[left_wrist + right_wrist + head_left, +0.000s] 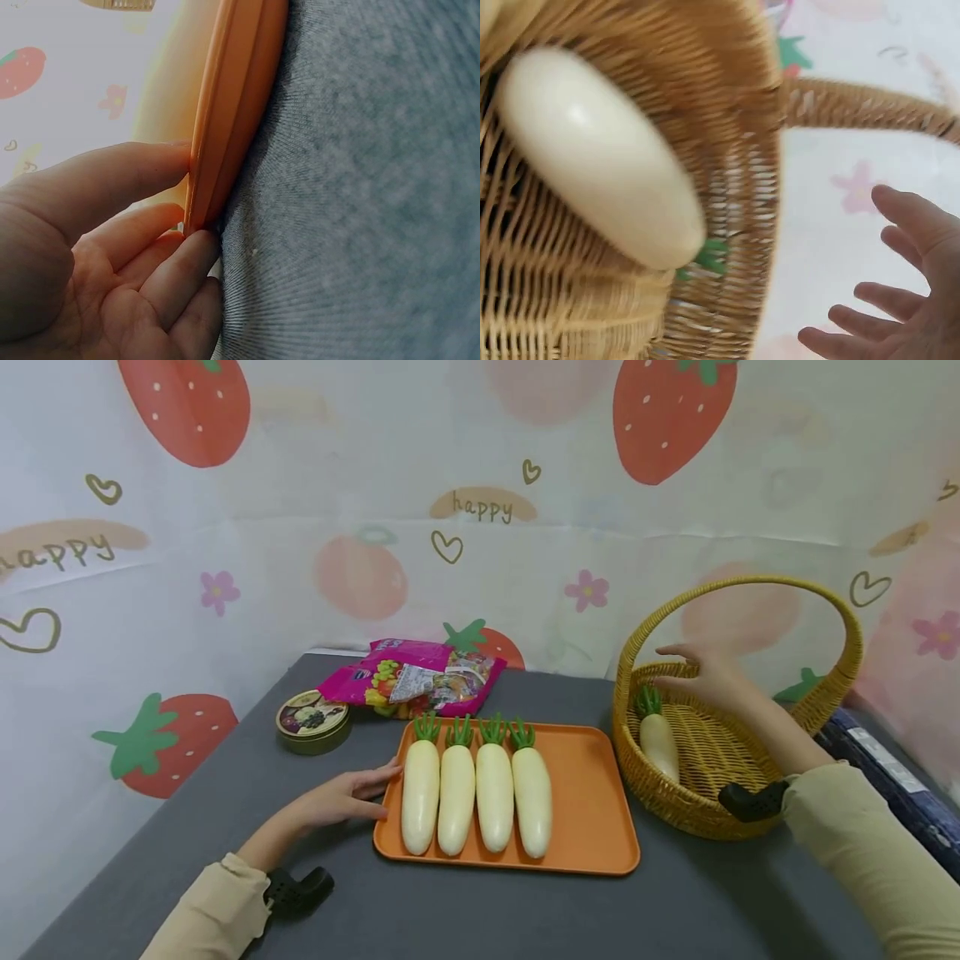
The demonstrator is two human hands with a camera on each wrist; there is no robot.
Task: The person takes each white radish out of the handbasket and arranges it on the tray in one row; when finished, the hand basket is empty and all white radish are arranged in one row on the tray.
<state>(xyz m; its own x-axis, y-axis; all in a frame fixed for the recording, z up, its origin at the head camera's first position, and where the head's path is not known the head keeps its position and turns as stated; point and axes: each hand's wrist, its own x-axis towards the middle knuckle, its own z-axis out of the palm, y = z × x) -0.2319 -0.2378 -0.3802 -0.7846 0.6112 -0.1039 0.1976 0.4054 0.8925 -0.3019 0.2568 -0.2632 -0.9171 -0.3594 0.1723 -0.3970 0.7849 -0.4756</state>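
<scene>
An orange tray (581,793) carries several white radishes (495,797) with green tops, lying side by side on its left and middle part. My left hand (345,797) is at the tray's left edge; in the left wrist view its thumb and fingertips touch the orange rim (232,97). Over the wicker basket (701,810) my right hand (701,677) hovers with fingers spread and holds nothing. One white radish (658,743) leans inside the basket at its left. The right wrist view shows that radish (600,157) against the woven wall, apart from the hand (907,292).
Behind the tray lies a pink snack bag (420,677), beside a round tin (312,722) with a fruit picture. The basket's tall handle (750,581) arches over the right hand. A dark blue item (900,785) lies right of the basket. A strawberry-printed curtain (465,443) hangs behind the grey table (450,910).
</scene>
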